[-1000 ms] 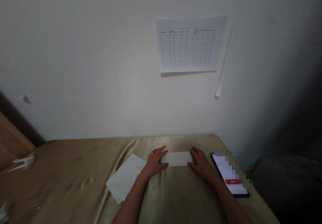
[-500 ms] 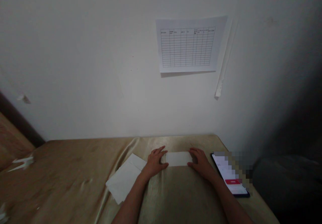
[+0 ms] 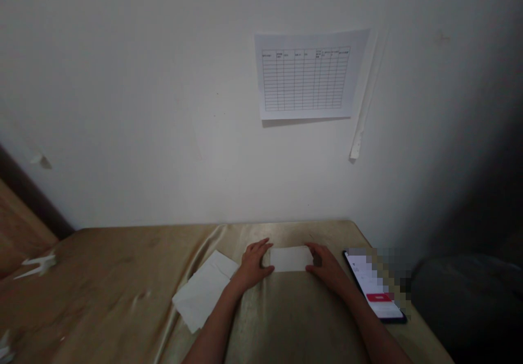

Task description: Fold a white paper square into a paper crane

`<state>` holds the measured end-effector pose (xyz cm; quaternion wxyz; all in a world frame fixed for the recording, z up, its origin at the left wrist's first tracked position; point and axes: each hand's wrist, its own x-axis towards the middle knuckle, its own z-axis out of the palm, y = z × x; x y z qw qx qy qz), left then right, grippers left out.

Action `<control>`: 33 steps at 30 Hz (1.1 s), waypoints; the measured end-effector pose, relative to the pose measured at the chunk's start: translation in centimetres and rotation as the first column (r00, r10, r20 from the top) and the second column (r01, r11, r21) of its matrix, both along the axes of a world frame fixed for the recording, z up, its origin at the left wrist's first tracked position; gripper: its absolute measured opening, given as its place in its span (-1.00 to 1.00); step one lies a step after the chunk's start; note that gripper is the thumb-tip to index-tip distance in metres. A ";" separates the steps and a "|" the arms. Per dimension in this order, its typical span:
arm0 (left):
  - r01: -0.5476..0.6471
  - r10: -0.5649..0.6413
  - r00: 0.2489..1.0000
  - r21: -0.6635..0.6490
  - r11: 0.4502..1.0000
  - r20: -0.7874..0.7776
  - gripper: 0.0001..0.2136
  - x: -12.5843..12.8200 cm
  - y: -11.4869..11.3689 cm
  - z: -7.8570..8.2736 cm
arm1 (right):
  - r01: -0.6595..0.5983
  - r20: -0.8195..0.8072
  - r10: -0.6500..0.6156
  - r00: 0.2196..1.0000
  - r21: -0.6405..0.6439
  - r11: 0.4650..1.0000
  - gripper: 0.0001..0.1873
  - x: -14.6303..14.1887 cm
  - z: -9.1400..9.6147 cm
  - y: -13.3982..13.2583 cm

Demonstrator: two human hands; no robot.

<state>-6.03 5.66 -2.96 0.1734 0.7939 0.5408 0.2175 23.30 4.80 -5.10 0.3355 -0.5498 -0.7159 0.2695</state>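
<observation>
A small folded white paper strip point(image 3: 290, 259) lies on the shiny tan tablecloth point(image 3: 122, 277) near the wall. My left hand point(image 3: 254, 263) rests on the strip's left end, fingers stretched flat and the thumb along its near edge. At the strip's right end my right hand point(image 3: 327, 266) lies with its fingers over the far corner and its thumb against the near edge. Both hands press the paper down onto the cloth.
A second white sheet point(image 3: 202, 296) lies to the left of my left arm. A phone point(image 3: 373, 290) with a lit screen sits right of my right hand. A printed table sheet point(image 3: 306, 75) hangs on the wall. White paper scraps point(image 3: 36, 265) lie far left.
My right hand has slid slightly inward over the strip's right end. The view has tipped up a little. The left hand has barely moved.
</observation>
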 end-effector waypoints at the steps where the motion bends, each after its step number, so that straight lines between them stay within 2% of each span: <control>1: 0.012 -0.012 1.000 0.006 1.000 0.015 -0.34 0.0 0.1 -0.1 | 0.000 -0.002 0.000 1.000 -0.002 1.000 -0.31 0.1 0.1 0.0; 6: 0.034 -0.040 0.995 0.064 0.997 0.089 -0.41 0.0 0.5 -0.8 | -0.008 -0.040 0.008 0.999 -0.005 1.000 -0.61 0.3 0.6 0.0; 11: 0.020 -0.052 0.965 0.124 0.992 0.258 -0.61 0.5 0.4 -0.3 | -0.034 -0.135 0.027 0.990 -0.055 0.998 -0.46 0.8 0.8 -0.1; 14: 0.000 -0.026 0.937 0.073 0.997 0.347 -0.55 0.6 0.2 0.3 | -0.065 -0.158 0.055 0.986 -0.061 0.996 -0.44 1.0 0.6 -0.1; 17: 0.014 -0.015 0.953 0.007 1.000 0.302 -0.53 0.5 0.4 0.3 | -0.103 -0.179 0.085 0.980 -0.096 0.990 -0.46 1.0 0.5 0.1; 19: 0.043 -0.038 0.968 -0.014 0.999 0.250 -0.60 0.4 0.6 0.1 | -0.126 -0.174 0.106 0.979 -0.111 0.986 -0.50 0.9 0.6 0.2; 23: 0.076 -0.075 0.986 0.001 0.997 0.148 -0.75 0.3 0.5 -0.3 | -0.179 -0.076 0.175 0.982 -0.040 0.983 -0.70 0.8 0.6 0.2; 26: 0.105 -0.106 0.993 0.027 0.994 0.054 -0.66 0.2 0.1 -0.2 | -0.194 -0.022 0.194 0.981 0.008 0.981 -0.76 0.8 0.6 -0.1; 30: 0.147 -0.147 0.989 0.035 0.988 -0.022 -0.52 0.0 -0.2 0.2 | -0.201 0.073 0.200 0.977 0.008 0.979 -0.54 0.8 0.8 -0.4; 33: 0.209 -0.208 0.977 0.013 0.978 -0.046 -0.51 0.0 -0.2 0.5 | -0.201 0.107 0.201 0.974 -0.009 0.979 -0.49 0.7 1.1 -0.6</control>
